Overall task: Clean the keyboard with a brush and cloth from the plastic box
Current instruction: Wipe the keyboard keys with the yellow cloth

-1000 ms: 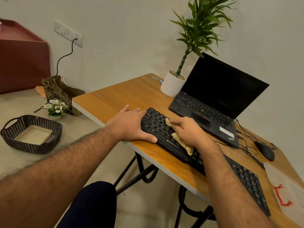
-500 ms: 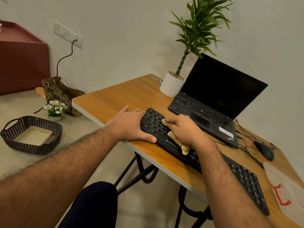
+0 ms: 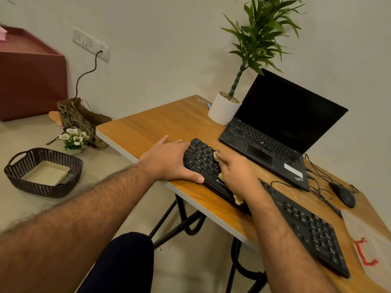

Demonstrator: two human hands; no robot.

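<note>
A long black keyboard (image 3: pixel 306 227) lies diagonally along the near edge of the wooden table (image 3: pixel 160 125). My left hand (image 3: pixel 171 160) rests flat against the keyboard's left end, thumb along its front edge. My right hand (image 3: pixel 234 174) presses a yellow cloth (image 3: pixel 238 199) onto the left part of the keys; only bits of the cloth stick out at the fingertips and under the wrist. The translucent plastic box (image 3: pixel 372 246) with a red mark sits at the table's right corner. No brush is in view.
An open black laptop (image 3: pixel 281 127) stands behind the keyboard, with a potted plant (image 3: pixel 224 108) to its left. A black mouse (image 3: pixel 343 194) and cables lie at the right. On the floor to the left are a dark woven basket (image 3: pixel 42 172), flowers and a paper bag.
My right hand has slid the cloth leftward and a little farther along the keys. The left hand has stayed in place.
</note>
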